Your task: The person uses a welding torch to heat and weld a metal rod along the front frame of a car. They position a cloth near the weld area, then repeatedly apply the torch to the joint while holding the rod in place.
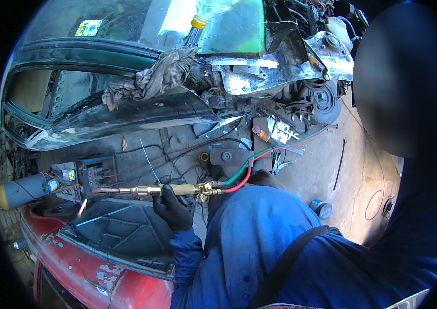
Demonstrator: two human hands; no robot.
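My left hand (175,207), in a black glove, is closed around a brass gas torch (180,189). The torch lies crosswise, its bent copper-coloured nozzle pointing left, and a small flame (82,207) burns at the tip. A thin metal rod (149,158) slants up and away from the glove; whether the fingers pinch it I cannot tell. Green (239,174) and red hoses (244,181) join the torch's rear valves and run off to the right. My right arm (419,201) is raised along the right side in a blue sleeve. A dark blurred patch covers its upper part, and no right hand can be made out.
A dark, partly stripped car body (141,121) stands ahead, with a grey rag (151,80) and a yellow-capped bottle (198,23) on it. Left are a red car panel (90,265) and a grey cylinder (23,190). Cables, scraps and a blue-rimmed can (322,209) lie on the floor.
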